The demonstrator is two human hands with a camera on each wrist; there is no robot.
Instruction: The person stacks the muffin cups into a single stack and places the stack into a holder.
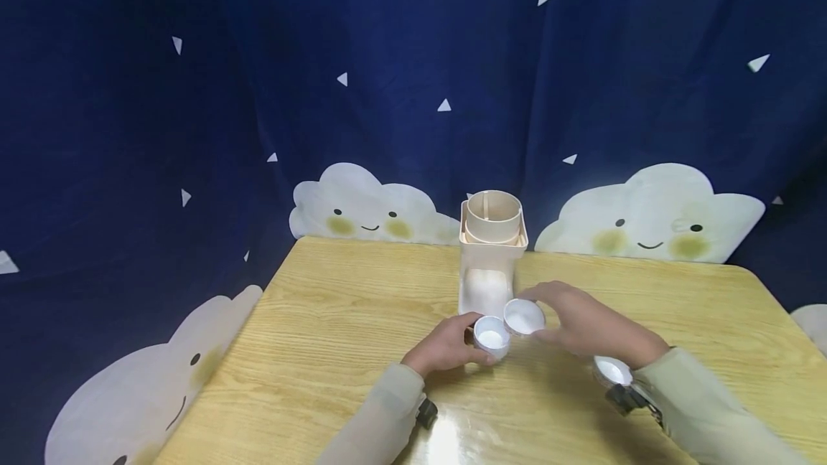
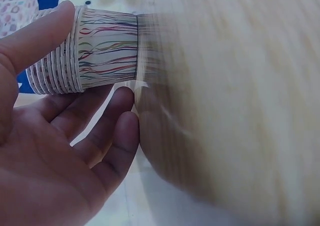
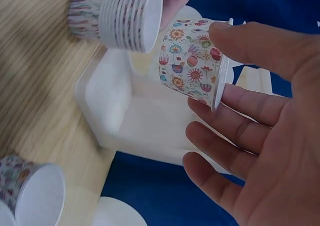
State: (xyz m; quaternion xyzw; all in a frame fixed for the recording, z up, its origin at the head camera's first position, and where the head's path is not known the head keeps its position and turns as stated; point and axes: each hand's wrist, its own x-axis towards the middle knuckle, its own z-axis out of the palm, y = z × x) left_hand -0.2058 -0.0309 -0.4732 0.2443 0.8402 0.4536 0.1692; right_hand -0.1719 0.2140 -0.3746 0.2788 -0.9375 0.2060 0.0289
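Observation:
In the head view my left hand (image 1: pixel 452 343) grips a stack of nested paper cups (image 1: pixel 492 339). The left wrist view shows wavy coloured stripes on the stack (image 2: pixel 107 46), and its base appears to meet the wooden table. My right hand (image 1: pixel 575 318) pinches a paper cup (image 1: pixel 524 316) near its rim, just right of the stack. Flowers cover this tilted cup (image 3: pixel 190 59) in the right wrist view, where it hangs above the table, apart from the stack. Whether another cup is nested in it is hidden.
Behind the hands stands a pale beige holder (image 1: pixel 486 257) with a round tube on top. Another patterned paper cup (image 3: pixel 37 191) stands on the wooden table (image 1: pixel 349 293) by my right wrist. A dark blue curtain (image 1: pixel 400 34) with clouds hangs behind the table.

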